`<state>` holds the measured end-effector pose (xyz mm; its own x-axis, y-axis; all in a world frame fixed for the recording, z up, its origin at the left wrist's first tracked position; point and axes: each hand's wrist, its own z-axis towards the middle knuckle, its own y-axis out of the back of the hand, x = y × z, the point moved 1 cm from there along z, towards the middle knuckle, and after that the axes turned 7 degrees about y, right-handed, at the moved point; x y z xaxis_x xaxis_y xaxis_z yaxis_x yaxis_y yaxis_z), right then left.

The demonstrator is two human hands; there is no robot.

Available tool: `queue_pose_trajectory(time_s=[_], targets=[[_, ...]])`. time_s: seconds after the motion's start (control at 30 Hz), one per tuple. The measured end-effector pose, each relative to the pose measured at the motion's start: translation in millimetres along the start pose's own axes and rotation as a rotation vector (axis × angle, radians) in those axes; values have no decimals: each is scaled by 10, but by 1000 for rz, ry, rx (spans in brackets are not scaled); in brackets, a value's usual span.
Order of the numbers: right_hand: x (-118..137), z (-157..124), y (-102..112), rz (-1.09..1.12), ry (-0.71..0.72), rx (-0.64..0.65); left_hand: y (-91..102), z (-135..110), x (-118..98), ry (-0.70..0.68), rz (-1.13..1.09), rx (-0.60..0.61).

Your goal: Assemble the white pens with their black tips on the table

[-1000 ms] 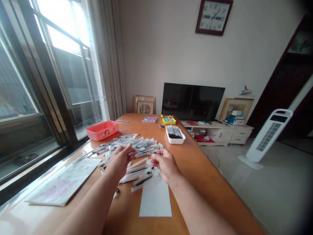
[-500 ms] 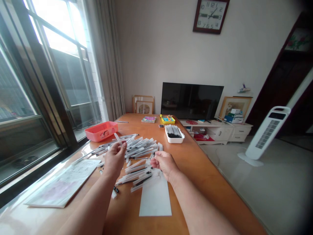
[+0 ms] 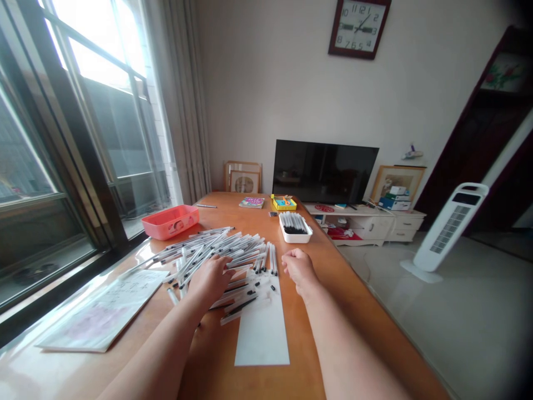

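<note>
My left hand reaches over the near part of a pile of clear-barrelled pens, fingers curled down among loose barrels; what they grip is hidden. To the right of a short row of pens, my right hand is held closed with thumb and fingertips together. Anything in it is too small to make out. A sheet of white paper lies between my forearms. Small black pen parts rest on its upper end, and loose clear barrels overlap its left edge.
A white box of pens stands beyond my right hand. At the left are a red plastic basket and a booklet. A yellow box and a colourful book lie at the table's far end. The table's right edge runs beside my right arm.
My left hand has moved right and lower; the clear barrel it held upright no longer shows in it. My right hand has drawn away to the right, uncovering the pen row and black parts.
</note>
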<state>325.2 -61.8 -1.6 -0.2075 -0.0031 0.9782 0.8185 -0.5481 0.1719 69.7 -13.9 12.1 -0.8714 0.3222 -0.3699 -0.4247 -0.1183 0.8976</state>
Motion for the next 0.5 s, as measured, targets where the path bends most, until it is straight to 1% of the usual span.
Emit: queue_pose_trajectory(time_s=[0.07, 0.13, 0.27, 0.3, 0.37, 0.5], targets=[[-58, 22, 20, -94, 25, 5, -10, 7, 6, -15, 10, -5], [-96, 22, 21, -226, 49, 37, -21, 15, 13, -29, 20, -22], [-83, -27, -9, -681, 117, 201, -37, 17, 21, -40, 50, -54], [-68, -40, -16, -765, 126, 236, -37, 14, 22, -47, 61, -54], [-35, -60, -21, -853, 120, 269, -30, 5, 25, -59, 82, -39], [22, -70, -15, -933, 78, 267, -3, -4, 33, -33, 124, 18]])
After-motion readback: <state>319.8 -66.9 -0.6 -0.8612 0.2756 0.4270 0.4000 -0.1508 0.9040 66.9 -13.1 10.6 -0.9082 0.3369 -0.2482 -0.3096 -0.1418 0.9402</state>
